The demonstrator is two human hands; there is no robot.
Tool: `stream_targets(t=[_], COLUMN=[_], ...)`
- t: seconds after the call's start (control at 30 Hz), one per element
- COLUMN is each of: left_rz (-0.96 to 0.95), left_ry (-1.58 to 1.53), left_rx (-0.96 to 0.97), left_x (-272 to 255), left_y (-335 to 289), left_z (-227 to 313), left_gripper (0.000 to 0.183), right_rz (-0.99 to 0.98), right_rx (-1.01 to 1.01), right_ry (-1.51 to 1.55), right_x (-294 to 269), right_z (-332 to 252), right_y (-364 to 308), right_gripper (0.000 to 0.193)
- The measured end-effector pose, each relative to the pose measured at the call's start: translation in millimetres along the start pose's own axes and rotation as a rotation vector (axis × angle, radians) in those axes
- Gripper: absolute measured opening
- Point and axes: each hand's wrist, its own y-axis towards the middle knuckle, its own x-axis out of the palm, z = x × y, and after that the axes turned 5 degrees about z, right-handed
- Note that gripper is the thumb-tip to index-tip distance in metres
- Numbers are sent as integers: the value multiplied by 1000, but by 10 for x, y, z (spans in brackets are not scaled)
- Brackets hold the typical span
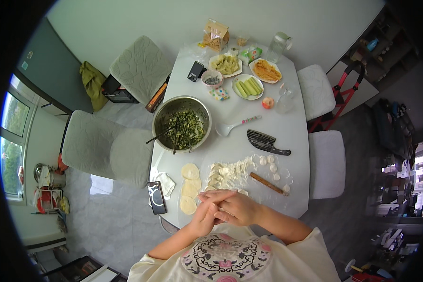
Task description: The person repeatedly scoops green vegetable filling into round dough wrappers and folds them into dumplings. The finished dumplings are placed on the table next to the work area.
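1. As I look down in the head view, my left grip [205,219] and right grip [237,207] meet in front of my chest, above the near side of the bench [297,145].
2. My right fingers reach across the left ones and touch them; neither hand is spread wide. The space between my palms is hidden, so I cannot tell whether I am gripping anything there, or how tightly each hand is closed.
3. Just left of my fingertips, pale flat dough rounds [191,188] lie in a column on the bench.
4. Beyond my fingers is a floury heap [226,175], with small dough pieces [273,168] at its right. A wooden rolling pin [267,183] lies aslant near them, apart from my right grip.
5. Farther off are a black-bladed cleaver [262,141], a white spoon [224,129] and, to the left, a metal bowl [158,113] of chopped green filling [187,127].
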Motion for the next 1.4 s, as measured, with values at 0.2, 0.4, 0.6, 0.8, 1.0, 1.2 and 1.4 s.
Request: stream_targets(t=[0.2,0.4,0.6,0.8,1.0,1.2,1.4], left_rz=[166,75,-184,-193,-186,-102,-73], left_ry=[-90,-188,61,-20,65,276,326], left_rx=[-166,-234,-240,-325,-379,117,160], left_x=[154,243,64,82,79,173,271], left_y=[-55,-20,29,75,-9,-44,-163], left_z=[86,326,398,555,552,472,398], left_gripper=[89,65,43,44,30,24,21], right_rz=[112,302,192,112,127,170,298], right_rx=[-46,-102,-69,-56,13,-80,-100], right_ry=[-70,-220,-114,223,218,107,46], right_x=[-92,-221,-316,-298,-227,-122,78], right_z=[51,-79,-230,-227,-303,-368,-364], right_y=[-81,-36,-13,-59,-115,-155,-302], right_gripper=[34,44,51,55,62,54,48])
